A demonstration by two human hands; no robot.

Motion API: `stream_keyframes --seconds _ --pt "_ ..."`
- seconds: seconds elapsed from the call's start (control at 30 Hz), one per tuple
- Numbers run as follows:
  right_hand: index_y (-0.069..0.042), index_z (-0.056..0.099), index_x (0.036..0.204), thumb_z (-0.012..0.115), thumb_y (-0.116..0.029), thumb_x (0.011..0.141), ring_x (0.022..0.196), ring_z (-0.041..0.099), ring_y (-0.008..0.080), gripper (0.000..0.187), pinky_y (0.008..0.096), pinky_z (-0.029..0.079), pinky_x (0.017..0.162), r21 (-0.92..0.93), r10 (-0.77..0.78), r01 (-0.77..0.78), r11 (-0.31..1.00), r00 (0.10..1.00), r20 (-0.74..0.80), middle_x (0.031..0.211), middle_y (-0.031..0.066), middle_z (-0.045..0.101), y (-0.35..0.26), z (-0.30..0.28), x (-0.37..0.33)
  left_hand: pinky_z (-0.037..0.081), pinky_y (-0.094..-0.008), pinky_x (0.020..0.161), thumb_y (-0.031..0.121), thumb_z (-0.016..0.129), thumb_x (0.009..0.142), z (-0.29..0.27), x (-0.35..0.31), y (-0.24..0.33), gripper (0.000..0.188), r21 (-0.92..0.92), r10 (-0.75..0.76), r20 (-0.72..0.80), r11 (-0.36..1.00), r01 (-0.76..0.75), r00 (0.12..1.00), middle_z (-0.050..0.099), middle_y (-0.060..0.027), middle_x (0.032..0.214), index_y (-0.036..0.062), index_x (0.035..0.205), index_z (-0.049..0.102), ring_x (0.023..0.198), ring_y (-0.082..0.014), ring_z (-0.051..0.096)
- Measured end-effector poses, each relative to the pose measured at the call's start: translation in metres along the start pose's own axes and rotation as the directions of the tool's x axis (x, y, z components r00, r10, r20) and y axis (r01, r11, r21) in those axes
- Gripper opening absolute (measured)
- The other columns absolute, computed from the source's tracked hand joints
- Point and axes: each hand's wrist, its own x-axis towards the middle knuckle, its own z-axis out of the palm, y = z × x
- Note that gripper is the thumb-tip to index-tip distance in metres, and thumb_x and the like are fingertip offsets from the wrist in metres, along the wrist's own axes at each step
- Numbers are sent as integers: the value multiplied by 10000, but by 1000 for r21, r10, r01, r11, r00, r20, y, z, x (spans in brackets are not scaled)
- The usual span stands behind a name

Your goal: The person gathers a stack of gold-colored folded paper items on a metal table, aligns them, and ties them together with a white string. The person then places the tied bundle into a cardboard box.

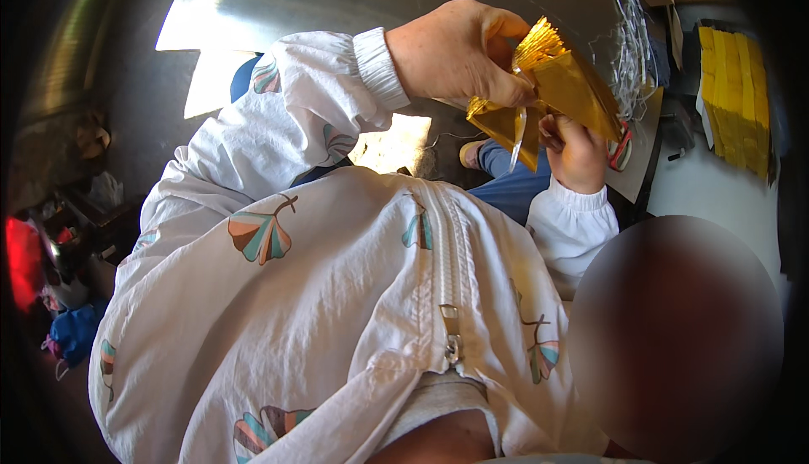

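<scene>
We hold a shiny gold bundle (575, 89) with our left hand (459, 53) and right hand (580, 159), both closed on it.

You were in what looked like a small workshop. A broad grey worktable (337, 0), loose shiny strips (628, 47) and lined-up yellow bundles (735, 93) suggested it.

Foil (577, 89) gold, jacket (337, 270) wht w/ teal/brn/orng fan-shape print, trousers (512, 196) blue, strips (634, 47) silver-wht.

two hands, left hand (459, 55) and right hand (579, 156), on one gold bundle (573, 89); right of the bundle, one yellow pile (733, 93); below the bundle, one white jacket (329, 295).
</scene>
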Motion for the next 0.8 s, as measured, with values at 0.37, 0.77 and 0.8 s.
stream_keyframes --seconds 0.37,0.77,0.8 --pt "43 643 1033 570 -72 917 726 528 66 179 218 423 661 -384 96 -110 917 994 -55 841 -8 642 -35 22 -6 511 -270 856 70 707 813 -8 -2 -11 414 -76 -38 2 996 38 999 662 -109 1075 -76 1165 548 945 -143 634" --pt "26 652 920 543 -69 916 496 317 0 145 186 239 454 -186 234 -250 950 967 -104 616 -76 451 -40 24 -6 507 -264 845 70 693 824 3 -9 -18 347 -236 -122 -71 966 102 990 673 -106 1035 -68 1122 579 918 -145 639" --pt "27 652 922 544 -70 915 498 321 1 145 185 246 457 -189 232 -251 949 966 -117 618 -74 455 -39 26 -6 507 -263 845 70 694 824 3 -9 -18 347 -238 -146 -82 963 122 986 673 -105 1032 -67 1122 579 917 -144 639"
